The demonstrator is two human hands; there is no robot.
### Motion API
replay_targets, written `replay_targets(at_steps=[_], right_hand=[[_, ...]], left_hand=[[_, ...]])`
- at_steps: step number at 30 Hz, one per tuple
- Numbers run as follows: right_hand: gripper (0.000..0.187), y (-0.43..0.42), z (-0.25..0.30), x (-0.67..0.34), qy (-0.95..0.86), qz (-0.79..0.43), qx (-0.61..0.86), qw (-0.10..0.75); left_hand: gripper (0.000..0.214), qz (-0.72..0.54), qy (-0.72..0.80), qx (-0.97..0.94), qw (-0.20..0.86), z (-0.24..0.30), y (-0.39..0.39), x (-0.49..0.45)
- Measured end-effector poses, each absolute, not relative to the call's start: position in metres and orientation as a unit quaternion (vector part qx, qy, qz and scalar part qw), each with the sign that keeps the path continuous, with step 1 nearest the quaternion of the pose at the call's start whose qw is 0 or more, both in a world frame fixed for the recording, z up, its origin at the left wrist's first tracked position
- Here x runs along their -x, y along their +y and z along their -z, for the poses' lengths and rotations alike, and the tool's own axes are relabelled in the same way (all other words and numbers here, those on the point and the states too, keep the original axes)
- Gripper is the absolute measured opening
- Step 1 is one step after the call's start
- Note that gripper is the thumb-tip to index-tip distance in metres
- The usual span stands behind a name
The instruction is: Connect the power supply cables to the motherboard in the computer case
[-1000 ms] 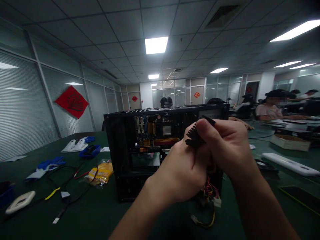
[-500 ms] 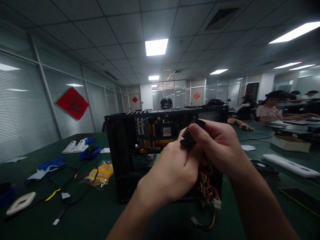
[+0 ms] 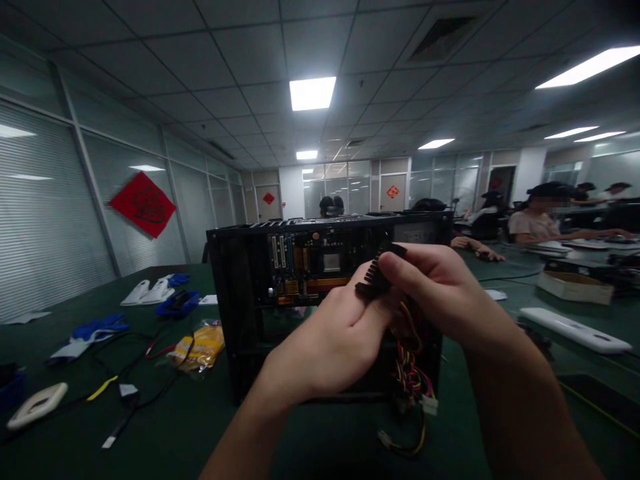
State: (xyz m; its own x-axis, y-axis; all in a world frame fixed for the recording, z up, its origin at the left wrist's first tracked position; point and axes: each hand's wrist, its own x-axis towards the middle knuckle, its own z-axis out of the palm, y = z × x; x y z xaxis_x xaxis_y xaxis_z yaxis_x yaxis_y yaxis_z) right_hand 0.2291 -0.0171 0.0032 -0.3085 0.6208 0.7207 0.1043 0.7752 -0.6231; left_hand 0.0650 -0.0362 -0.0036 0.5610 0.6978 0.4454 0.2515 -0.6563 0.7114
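An open black computer case (image 3: pixel 235 293) stands on the green table (image 3: pixel 165 427), its motherboard (image 3: pixel 310 263) showing inside. In front of it my left hand (image 3: pixel 325 343) and my right hand (image 3: pixel 435 290) are both closed on a black multi-pin power connector (image 3: pixel 375 273), raised at the height of the motherboard. A bundle of coloured wires (image 3: pixel 410 373) hangs down from the connector, with white plugs (image 3: pixel 429 404) at the ends near the table.
To the left lie blue and white gloves (image 3: pixel 97 330), a yellow bag (image 3: pixel 200 347), loose cables (image 3: pixel 125 387) and a white part (image 3: pixel 35 405). A white bar (image 3: pixel 575 330) and a cardboard box (image 3: pixel 573 283) sit at right. Other people work at tables behind.
Both hands and the connector have drifted slightly left and down. More of the coloured wire bundle shows below my hands.
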Motion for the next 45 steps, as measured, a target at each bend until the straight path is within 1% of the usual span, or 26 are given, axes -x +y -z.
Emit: replay_targets(at_steps=[5, 8, 13, 16, 21, 28, 33, 38, 43, 45], right_hand=[[0.049, -0.023, -0.005, -0.230, -0.789, -0.232, 0.270, 0.502], [0.049, -0.025, -0.006, -0.236, -0.795, -0.233, 0.289, 0.480], [0.050, -0.021, -0.005, -0.243, -0.796, -0.282, 0.288, 0.452], [0.050, -0.016, -0.005, -0.242, -0.785, -0.296, 0.286, 0.463], [0.054, -0.013, -0.005, -0.237, -0.777, -0.327, 0.265, 0.468], [0.049, -0.018, -0.006, -0.237, -0.784, -0.317, 0.271, 0.460], [0.045, -0.021, -0.007, -0.234, -0.795, -0.333, 0.240, 0.447], [0.047, -0.021, -0.006, -0.228, -0.790, -0.329, 0.237, 0.460], [0.047, -0.023, -0.007, -0.225, -0.793, -0.311, 0.232, 0.470], [0.045, -0.024, -0.007, -0.225, -0.794, -0.309, 0.231, 0.470]], left_hand=[[0.031, -0.354, 0.292, -0.839, 0.294, 0.002, -0.037, -0.065], [0.034, -0.337, 0.290, -0.845, 0.297, 0.001, -0.038, -0.065], [0.033, -0.341, 0.274, -0.843, 0.313, 0.000, -0.040, -0.064], [0.033, -0.340, 0.253, -0.846, 0.324, -0.004, -0.040, -0.062], [0.039, -0.339, 0.231, -0.850, 0.330, -0.010, -0.039, -0.058], [0.048, -0.336, 0.235, -0.845, 0.343, -0.004, -0.040, -0.057], [0.052, -0.341, 0.240, -0.845, 0.335, -0.001, -0.040, -0.057], [0.047, -0.325, 0.256, -0.854, 0.317, 0.003, -0.036, -0.054], [0.047, -0.316, 0.268, -0.843, 0.343, 0.004, -0.034, -0.054], [0.050, -0.316, 0.260, -0.839, 0.359, 0.003, -0.033, -0.054]])
